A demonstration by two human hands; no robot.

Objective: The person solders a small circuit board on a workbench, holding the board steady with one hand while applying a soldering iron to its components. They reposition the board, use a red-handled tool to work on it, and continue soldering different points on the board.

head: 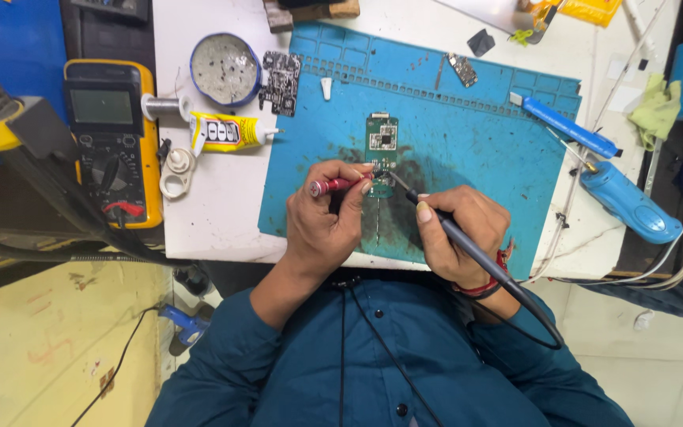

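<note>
**Two tools meet on a small green board**

Our left hand point(327, 217) pinches a red-handled tool point(333, 186), fingers closed narrowly around it. Our right hand point(458, 233) grips a dark soldering iron point(456, 237) like a pen. Both tips meet at the near end of the green circuit board point(382, 146), which lies mid-mat on the blue work mat point(476, 150). A yellow multimeter point(112, 138) sits far left.
</note>
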